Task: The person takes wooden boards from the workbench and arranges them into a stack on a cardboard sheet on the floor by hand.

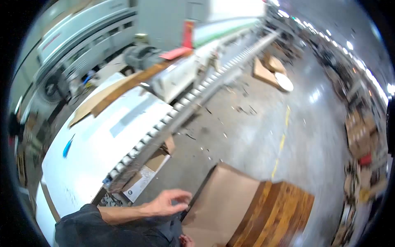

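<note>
One blue tool (68, 147) lies on the white tabletop (88, 164) at the left, with a roller rail (164, 125) running along the tabletop's right side. Next comes the left hand (168, 202), its fingers loosely curved and a moderate gap between thumb and fingertips, just beside the brown sheet (224, 197), while the right hand (187, 241) shows too little at the bottom edge to tell its grip. Rightward, the sheet meets a striped wooden panel (277, 214) at the lower right, with stacked cartons (358, 133) well beyond.
</note>
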A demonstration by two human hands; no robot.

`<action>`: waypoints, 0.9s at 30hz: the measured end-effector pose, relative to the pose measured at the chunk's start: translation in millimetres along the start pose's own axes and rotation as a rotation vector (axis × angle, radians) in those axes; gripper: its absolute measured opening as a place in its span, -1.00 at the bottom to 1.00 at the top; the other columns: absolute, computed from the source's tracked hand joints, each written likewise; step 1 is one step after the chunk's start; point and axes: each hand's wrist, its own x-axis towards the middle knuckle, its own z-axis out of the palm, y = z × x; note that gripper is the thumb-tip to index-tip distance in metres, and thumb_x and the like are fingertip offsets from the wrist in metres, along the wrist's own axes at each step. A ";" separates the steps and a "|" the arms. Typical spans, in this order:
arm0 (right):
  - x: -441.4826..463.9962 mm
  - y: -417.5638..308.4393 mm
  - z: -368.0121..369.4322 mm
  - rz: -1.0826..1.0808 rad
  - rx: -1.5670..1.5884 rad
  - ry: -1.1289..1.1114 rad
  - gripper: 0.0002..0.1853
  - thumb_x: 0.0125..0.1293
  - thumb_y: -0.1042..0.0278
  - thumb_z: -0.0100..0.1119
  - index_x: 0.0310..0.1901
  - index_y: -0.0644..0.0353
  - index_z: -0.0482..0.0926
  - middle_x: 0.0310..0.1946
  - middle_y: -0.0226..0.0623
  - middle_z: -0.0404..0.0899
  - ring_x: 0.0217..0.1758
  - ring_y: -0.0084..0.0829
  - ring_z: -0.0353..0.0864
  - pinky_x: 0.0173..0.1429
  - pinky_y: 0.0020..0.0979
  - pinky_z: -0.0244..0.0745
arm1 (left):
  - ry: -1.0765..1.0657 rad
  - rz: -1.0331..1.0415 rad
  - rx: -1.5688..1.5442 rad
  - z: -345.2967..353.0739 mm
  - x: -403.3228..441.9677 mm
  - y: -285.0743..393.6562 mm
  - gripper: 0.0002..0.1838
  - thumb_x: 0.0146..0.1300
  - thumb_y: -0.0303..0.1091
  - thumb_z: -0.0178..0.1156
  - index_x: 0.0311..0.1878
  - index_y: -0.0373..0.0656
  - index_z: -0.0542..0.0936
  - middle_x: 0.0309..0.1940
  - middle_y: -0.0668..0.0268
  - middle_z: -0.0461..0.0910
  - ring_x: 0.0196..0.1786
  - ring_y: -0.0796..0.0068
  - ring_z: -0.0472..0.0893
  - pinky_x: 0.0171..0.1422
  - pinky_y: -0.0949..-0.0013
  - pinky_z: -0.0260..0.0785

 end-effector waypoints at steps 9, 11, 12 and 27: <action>42.8 -89.7 19.5 -0.323 0.210 -0.059 -0.69 0.30 0.37 0.14 0.03 0.31 0.51 -0.23 -0.24 0.60 -0.19 -0.43 0.56 -0.10 -0.44 0.49 | 1.144 0.088 1.252 -366.8 -10.9 -12.1 -0.16 -0.14 -0.32 0.42 0.27 -0.31 0.30 0.23 -0.07 0.32 0.35 -0.10 0.22 0.39 0.06 0.16; 56.1 -112.4 29.4 -0.313 0.132 -0.071 -0.60 0.31 0.35 0.16 0.13 0.33 0.44 -0.16 -0.23 0.60 -0.15 -0.40 0.57 -0.03 -0.39 0.51 | 1.031 -0.058 1.366 -421.9 6.3 -11.8 -0.12 -0.21 -0.20 0.47 0.22 -0.32 0.32 0.18 -0.09 0.37 0.30 -0.12 0.30 0.33 0.09 0.23; 66.6 -123.1 37.2 -0.314 0.096 -0.076 -0.56 0.31 0.34 0.16 0.18 0.34 0.41 -0.13 -0.22 0.60 -0.12 -0.38 0.58 0.01 -0.36 0.52 | 0.974 -0.125 1.417 -447.5 15.1 -16.6 -0.09 -0.25 -0.14 0.50 0.20 -0.33 0.32 0.15 -0.10 0.40 0.27 -0.12 0.34 0.30 0.10 0.27; -60.0 -316.6 409.0 -0.571 0.042 -0.714 -0.36 0.39 0.13 0.09 0.36 0.33 0.17 0.30 -0.04 0.29 0.31 -0.19 0.34 0.30 -0.12 0.34 | 0.619 -0.342 0.441 -289.8 -183.4 8.8 -0.23 -0.29 0.11 0.54 -0.11 -0.33 0.56 -0.35 0.10 0.60 -0.25 0.32 0.60 -0.11 0.31 0.45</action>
